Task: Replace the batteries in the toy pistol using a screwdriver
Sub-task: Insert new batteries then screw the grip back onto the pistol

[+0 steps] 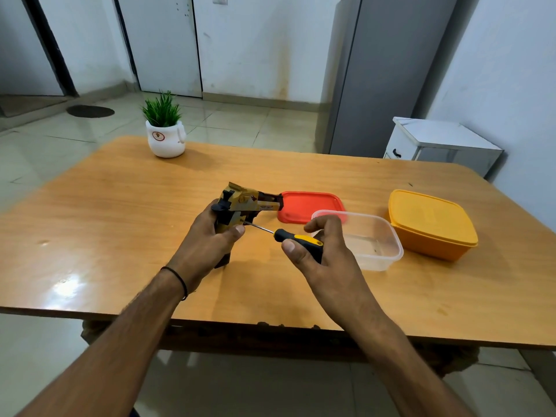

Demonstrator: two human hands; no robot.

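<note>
The step in hand looks like work on the screw of the battery cover: the thin metal shaft of the black-and-yellow-handled screwdriver (296, 239) meets the side of the yellow-and-black plastic toy pistol (240, 207), low on its body near the grip. Whether the screw is being loosened or tightened cannot be told, and no batteries show anywhere, so the task seems to be at an early or a closing stage.

The left hand (207, 239) is wrapped around the pistol's grip from behind, thumb pressed against the side just below the tip of the tool, holding the toy above the orange-brown wooden table (120, 206) with its barrel pointing right. The right hand (319, 251) is closed on the screwdriver handle, thumb and fingers pinching it for turning. The two hands are near each other, joined by the tool.

The next move calls for keeping the tip seated squarely in the screw head while twisting, with the left hand bracing the toy firmly. Just beyond the right hand stands an open clear plastic container (376, 248), with its red lid (304, 204) behind it; it could catch a freed screw
</note>
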